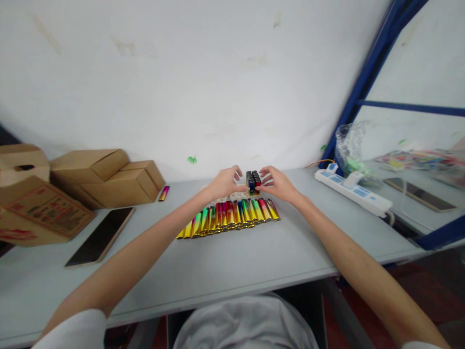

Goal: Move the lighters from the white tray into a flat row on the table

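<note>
Both hands, left hand (225, 182) and right hand (276, 184), close their fingers around a small upright cluster of lighters (253, 182) at frame centre, steadying it from either side just behind the flat row of lighters (228, 217) on the surface (254, 261)

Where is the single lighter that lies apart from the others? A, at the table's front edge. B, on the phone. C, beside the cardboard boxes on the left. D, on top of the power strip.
C: the lone lighter lies on the table right next to the cardboard boxes, well left of the row of lighters.
</note>
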`<move>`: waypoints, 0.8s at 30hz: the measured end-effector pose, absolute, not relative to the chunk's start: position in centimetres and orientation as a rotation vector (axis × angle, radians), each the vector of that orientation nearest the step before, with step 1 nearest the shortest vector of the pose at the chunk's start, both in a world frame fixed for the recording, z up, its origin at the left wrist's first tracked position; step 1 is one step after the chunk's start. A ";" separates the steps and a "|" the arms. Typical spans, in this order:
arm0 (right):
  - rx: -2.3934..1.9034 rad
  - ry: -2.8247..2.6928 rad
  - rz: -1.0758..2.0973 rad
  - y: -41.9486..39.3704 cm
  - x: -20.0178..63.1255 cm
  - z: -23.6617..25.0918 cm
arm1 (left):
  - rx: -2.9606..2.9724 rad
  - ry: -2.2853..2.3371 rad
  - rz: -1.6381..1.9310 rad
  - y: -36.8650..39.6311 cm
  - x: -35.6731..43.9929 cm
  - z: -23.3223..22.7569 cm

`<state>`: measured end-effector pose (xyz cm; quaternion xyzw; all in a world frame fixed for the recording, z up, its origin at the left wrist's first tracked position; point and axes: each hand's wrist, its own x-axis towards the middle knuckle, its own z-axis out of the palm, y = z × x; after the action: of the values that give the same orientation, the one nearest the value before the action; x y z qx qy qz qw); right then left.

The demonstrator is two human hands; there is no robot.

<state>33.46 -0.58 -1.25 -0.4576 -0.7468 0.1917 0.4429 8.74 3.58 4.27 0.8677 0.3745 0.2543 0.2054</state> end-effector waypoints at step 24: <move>-1.058 -1.717 0.591 -2.4 33.7 2.8 | 2.044 0.931 1.091 1.0 8.8 6.6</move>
<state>33.70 -2.39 2.75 -0.4367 -0.7092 0.2439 0.4968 8.81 0.96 6.58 0.7764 0.3536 0.4144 0.3169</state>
